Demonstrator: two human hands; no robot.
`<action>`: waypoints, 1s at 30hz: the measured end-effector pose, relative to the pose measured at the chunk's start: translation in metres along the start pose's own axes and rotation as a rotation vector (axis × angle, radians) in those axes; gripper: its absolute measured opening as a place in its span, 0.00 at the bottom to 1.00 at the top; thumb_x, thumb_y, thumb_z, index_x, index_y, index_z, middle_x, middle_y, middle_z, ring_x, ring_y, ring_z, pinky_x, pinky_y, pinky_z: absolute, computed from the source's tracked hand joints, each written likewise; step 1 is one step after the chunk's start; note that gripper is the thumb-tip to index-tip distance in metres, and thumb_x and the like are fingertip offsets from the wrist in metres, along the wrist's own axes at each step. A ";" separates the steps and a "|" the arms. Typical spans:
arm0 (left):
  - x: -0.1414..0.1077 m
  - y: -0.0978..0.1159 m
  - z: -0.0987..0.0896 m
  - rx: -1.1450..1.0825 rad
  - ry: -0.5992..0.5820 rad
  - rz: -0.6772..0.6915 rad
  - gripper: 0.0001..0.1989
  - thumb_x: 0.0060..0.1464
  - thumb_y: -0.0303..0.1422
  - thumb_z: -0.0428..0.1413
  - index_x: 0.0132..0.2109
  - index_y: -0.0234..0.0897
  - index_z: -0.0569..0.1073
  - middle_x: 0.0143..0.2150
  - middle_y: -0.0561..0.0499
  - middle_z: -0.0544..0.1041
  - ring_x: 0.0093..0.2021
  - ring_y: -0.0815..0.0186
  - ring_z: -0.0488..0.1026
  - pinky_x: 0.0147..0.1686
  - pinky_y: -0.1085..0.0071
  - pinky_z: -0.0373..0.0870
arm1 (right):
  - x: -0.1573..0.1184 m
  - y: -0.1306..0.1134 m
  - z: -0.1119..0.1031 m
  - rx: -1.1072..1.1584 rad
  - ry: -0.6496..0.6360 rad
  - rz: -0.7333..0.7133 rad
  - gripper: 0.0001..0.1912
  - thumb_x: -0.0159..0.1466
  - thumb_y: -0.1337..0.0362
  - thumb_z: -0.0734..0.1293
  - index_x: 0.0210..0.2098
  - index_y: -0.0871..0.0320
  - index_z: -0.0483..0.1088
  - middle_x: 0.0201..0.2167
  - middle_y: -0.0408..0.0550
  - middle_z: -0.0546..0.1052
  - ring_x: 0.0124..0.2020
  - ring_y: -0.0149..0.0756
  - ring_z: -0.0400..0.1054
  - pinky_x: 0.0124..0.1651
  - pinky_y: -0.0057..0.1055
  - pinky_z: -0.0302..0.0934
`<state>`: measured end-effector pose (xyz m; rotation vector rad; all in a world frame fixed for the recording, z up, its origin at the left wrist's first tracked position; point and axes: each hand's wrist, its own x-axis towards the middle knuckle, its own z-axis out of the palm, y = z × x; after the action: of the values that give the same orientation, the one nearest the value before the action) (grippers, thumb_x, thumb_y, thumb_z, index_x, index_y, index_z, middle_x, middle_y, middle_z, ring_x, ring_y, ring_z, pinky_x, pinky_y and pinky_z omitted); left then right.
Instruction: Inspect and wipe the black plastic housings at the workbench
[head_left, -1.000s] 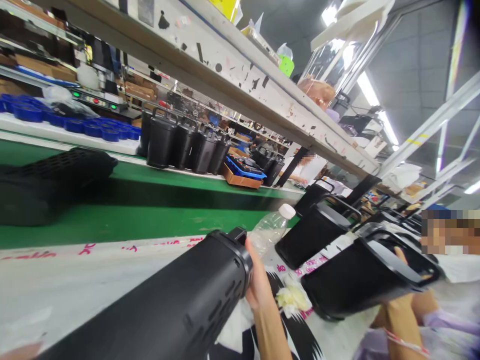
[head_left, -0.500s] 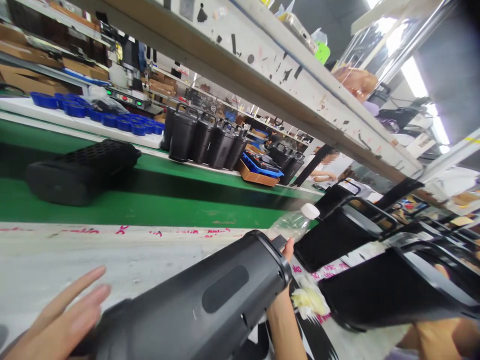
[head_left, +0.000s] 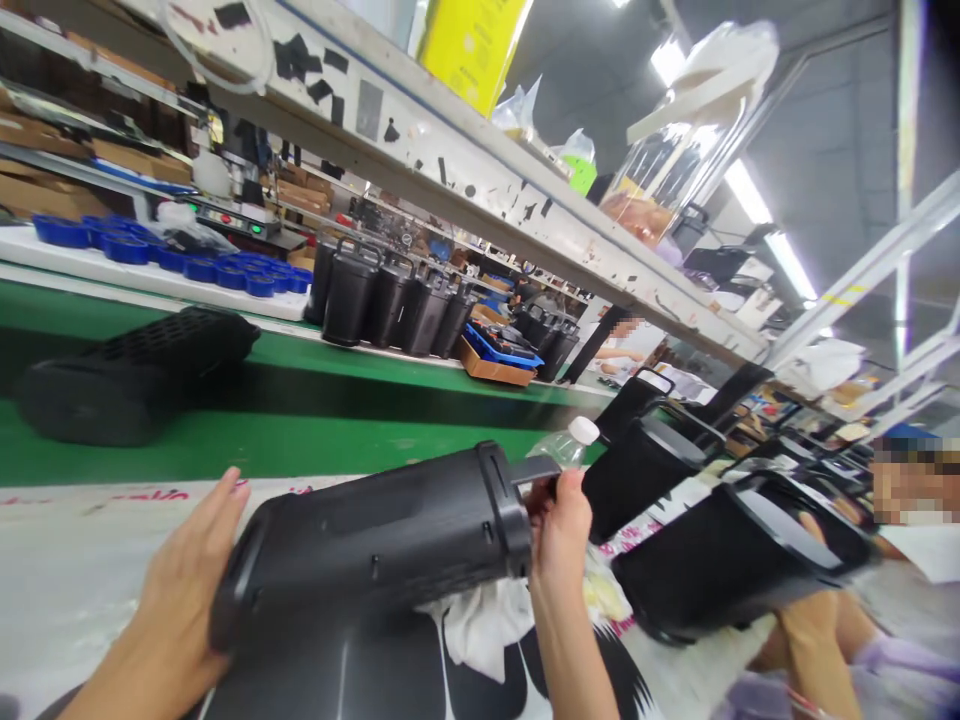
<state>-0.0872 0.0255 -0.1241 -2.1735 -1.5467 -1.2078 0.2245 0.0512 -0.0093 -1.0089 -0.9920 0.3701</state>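
Both hands now grip the black housing [head_left: 375, 540] lying sideways over the table [head_left: 67, 590]: left hand [head_left: 180, 610] cups its base instead of hovering open, right hand [head_left: 559, 530] holds the rim end.

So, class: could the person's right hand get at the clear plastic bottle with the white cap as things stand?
Probably yes. The right hand grips the top end of the black housing, and the bottle lies just beyond its fingers with nothing between, though the hand would have to release the housing first.
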 end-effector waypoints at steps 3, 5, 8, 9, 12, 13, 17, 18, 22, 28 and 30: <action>0.003 0.004 0.003 0.086 0.016 -0.020 0.40 0.58 0.38 0.47 0.70 0.42 0.33 0.71 0.36 0.45 0.66 0.38 0.56 0.56 0.40 0.65 | 0.017 -0.045 0.025 -0.023 -0.051 -0.065 0.29 0.45 0.37 0.73 0.19 0.60 0.69 0.14 0.38 0.62 0.19 0.27 0.55 0.23 0.26 0.51; 0.003 0.008 0.002 0.185 0.041 0.007 0.36 0.62 0.41 0.46 0.70 0.42 0.35 0.70 0.35 0.49 0.63 0.42 0.62 0.53 0.45 0.69 | 0.031 -0.069 0.049 -0.077 -0.112 -0.142 0.23 0.44 0.44 0.76 0.21 0.60 0.75 0.18 0.41 0.71 0.24 0.31 0.62 0.29 0.28 0.57; 0.001 0.009 -0.001 0.205 -0.011 0.020 0.33 0.63 0.41 0.44 0.69 0.42 0.39 0.70 0.35 0.48 0.62 0.44 0.62 0.53 0.44 0.69 | 0.049 -0.080 0.090 -0.207 -0.168 -0.269 0.21 0.51 0.44 0.72 0.25 0.58 0.78 0.22 0.42 0.75 0.26 0.33 0.66 0.33 0.29 0.59; 0.000 0.009 -0.001 0.196 -0.035 0.022 0.33 0.62 0.41 0.44 0.69 0.42 0.40 0.70 0.35 0.47 0.63 0.43 0.60 0.53 0.44 0.69 | 0.054 -0.078 0.103 -0.246 -0.170 -0.295 0.21 0.52 0.43 0.71 0.26 0.57 0.78 0.22 0.41 0.76 0.26 0.33 0.66 0.34 0.29 0.59; -0.002 0.009 -0.003 0.211 -0.045 0.026 0.34 0.62 0.38 0.46 0.69 0.43 0.39 0.70 0.36 0.46 0.64 0.44 0.58 0.55 0.44 0.68 | 0.063 -0.058 0.134 -0.314 -0.139 -0.321 0.21 0.52 0.42 0.71 0.28 0.55 0.79 0.26 0.42 0.78 0.30 0.36 0.69 0.38 0.31 0.59; -0.003 0.010 -0.003 0.216 -0.044 0.029 0.34 0.61 0.38 0.46 0.69 0.43 0.39 0.70 0.36 0.46 0.64 0.45 0.58 0.55 0.44 0.68 | 0.063 -0.051 0.140 -0.330 -0.123 -0.330 0.21 0.52 0.42 0.71 0.29 0.54 0.79 0.28 0.43 0.79 0.32 0.38 0.70 0.39 0.32 0.59; -0.005 0.016 0.001 0.199 -0.033 0.014 0.34 0.61 0.36 0.46 0.70 0.45 0.39 0.71 0.38 0.46 0.65 0.47 0.58 0.57 0.48 0.67 | 0.043 -0.033 0.146 -0.333 -0.101 -0.429 0.27 0.52 0.37 0.69 0.30 0.55 0.78 0.30 0.47 0.79 0.33 0.40 0.70 0.40 0.34 0.59; -0.006 0.016 0.003 0.189 -0.028 0.005 0.34 0.61 0.36 0.46 0.69 0.46 0.40 0.71 0.39 0.46 0.65 0.49 0.58 0.57 0.50 0.67 | 0.034 -0.031 0.143 -0.321 -0.123 -0.472 0.28 0.52 0.35 0.68 0.29 0.55 0.77 0.28 0.47 0.78 0.31 0.39 0.69 0.38 0.33 0.59; -0.008 0.017 0.006 0.155 -0.022 -0.010 0.34 0.61 0.35 0.46 0.69 0.49 0.41 0.71 0.42 0.47 0.65 0.51 0.60 0.55 0.52 0.70 | 0.002 -0.030 0.129 -0.279 -0.280 -0.644 0.29 0.49 0.34 0.69 0.23 0.56 0.74 0.21 0.43 0.75 0.24 0.33 0.64 0.30 0.29 0.56; -0.006 0.014 0.003 0.144 -0.038 -0.022 0.34 0.61 0.34 0.46 0.69 0.48 0.40 0.71 0.40 0.47 0.64 0.48 0.60 0.55 0.49 0.71 | 0.035 -0.052 0.150 -0.408 -0.360 -0.577 0.28 0.51 0.35 0.68 0.27 0.55 0.76 0.28 0.45 0.79 0.30 0.36 0.70 0.37 0.30 0.59; -0.005 0.014 0.004 0.150 -0.018 -0.023 0.33 0.61 0.34 0.46 0.69 0.46 0.41 0.71 0.40 0.47 0.64 0.50 0.60 0.54 0.49 0.72 | 0.059 -0.059 0.168 -0.453 -0.420 -0.516 0.24 0.52 0.38 0.70 0.29 0.52 0.77 0.30 0.42 0.80 0.32 0.36 0.72 0.39 0.30 0.59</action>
<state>-0.0733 0.0185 -0.1266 -2.0821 -1.6180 -1.0443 0.1068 0.1498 0.0984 -1.0475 -1.7211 -0.0884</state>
